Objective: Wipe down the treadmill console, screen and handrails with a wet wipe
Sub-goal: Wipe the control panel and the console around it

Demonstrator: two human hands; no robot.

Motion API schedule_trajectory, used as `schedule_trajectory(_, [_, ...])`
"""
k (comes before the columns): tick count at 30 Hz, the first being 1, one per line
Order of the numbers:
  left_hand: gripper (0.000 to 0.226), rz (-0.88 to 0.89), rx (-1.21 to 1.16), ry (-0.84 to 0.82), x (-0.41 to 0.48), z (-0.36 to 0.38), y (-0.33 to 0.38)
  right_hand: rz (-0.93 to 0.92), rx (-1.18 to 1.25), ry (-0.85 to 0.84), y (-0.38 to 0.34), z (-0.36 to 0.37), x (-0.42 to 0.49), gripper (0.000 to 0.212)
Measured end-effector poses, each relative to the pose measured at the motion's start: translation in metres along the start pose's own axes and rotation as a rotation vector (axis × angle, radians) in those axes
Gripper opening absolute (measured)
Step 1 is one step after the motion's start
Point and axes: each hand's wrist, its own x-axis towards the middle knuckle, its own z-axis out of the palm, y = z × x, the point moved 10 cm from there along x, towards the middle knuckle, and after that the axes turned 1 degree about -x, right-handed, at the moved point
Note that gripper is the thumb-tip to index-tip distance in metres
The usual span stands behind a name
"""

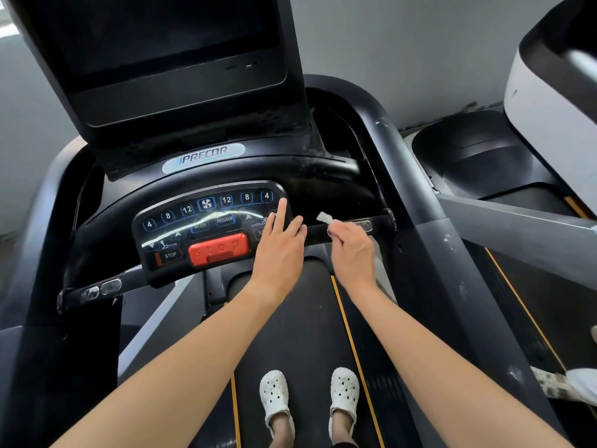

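White clogs [274, 396] down on the treadmill belt [307, 318]. Left hand [280, 244] is flat, fingers straight, lying on the right edge of the button panel [193, 221] beside the red stop button [219, 248]. Right hand [352, 250] pinches a small wadded wet wipe [323, 218] right at the front crossbar handrail [381, 221]. Dark screen [155, 37] sits up top behind the Precor badge [203, 155]

Head view, downward, close above console [181, 227].

Black console [106, 202], red stop button [219, 249], white wipe [323, 218], white perforated clogs [274, 394], yellow-edged belt [310, 318].
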Motion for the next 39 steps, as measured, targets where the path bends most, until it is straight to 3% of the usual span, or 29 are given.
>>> schedule_trajectory(4, [0.046, 0.007, 0.003, -0.015, 0.000, 0.002, -0.001, -0.083, 0.011, -0.079, 0.003, 0.003, 0.007, 0.021])
schedule_trajectory(7, [0.048, 0.006, 0.016, -0.018, 0.000, 0.002, 0.000, -0.074, -0.022, -0.042, 0.016, -0.012, 0.014, 0.019])
schedule_trajectory(11, [0.050, 0.008, 0.040, -0.030, -0.001, 0.002, 0.000, 0.205, 0.071, 0.074, 0.056, -0.024, 0.013, 0.020])
schedule_trajectory(13, [0.050, 0.001, 0.063, -0.035, -0.001, 0.002, 0.002, 0.250, 0.070, 0.121, 0.050, -0.023, 0.007, 0.018])
schedule_trajectory(18, [0.043, 0.013, 0.097, 0.021, 0.004, -0.002, 0.014, -0.042, 0.019, -0.019, 0.007, -0.002, -0.004, 0.020])
schedule_trajectory(22, [0.048, 0.058, 0.033, 0.074, 0.012, 0.000, 0.029, -0.109, -0.049, -0.048, 0.022, -0.010, 0.003, 0.026])
schedule_trajectory(28, [0.031, 0.060, -0.099, 0.100, 0.019, 0.002, 0.032, 0.256, -0.070, 0.115, 0.079, -0.040, 0.010, 0.024])
schedule_trajectory(35, [0.021, -0.033, -0.191, 0.041, 0.029, -0.009, 0.025, -0.132, -0.072, -0.020, 0.022, -0.013, -0.002, 0.027])
schedule_trajectory(37, [0.021, -0.051, -0.200, 0.025, 0.029, -0.011, 0.024, -0.152, -0.089, -0.024, 0.025, -0.014, 0.001, 0.031])
schedule_trajectory(39, [0.021, -0.067, -0.216, 0.020, 0.030, -0.012, 0.022, -0.046, -0.106, 0.012, 0.041, -0.020, 0.009, 0.029])
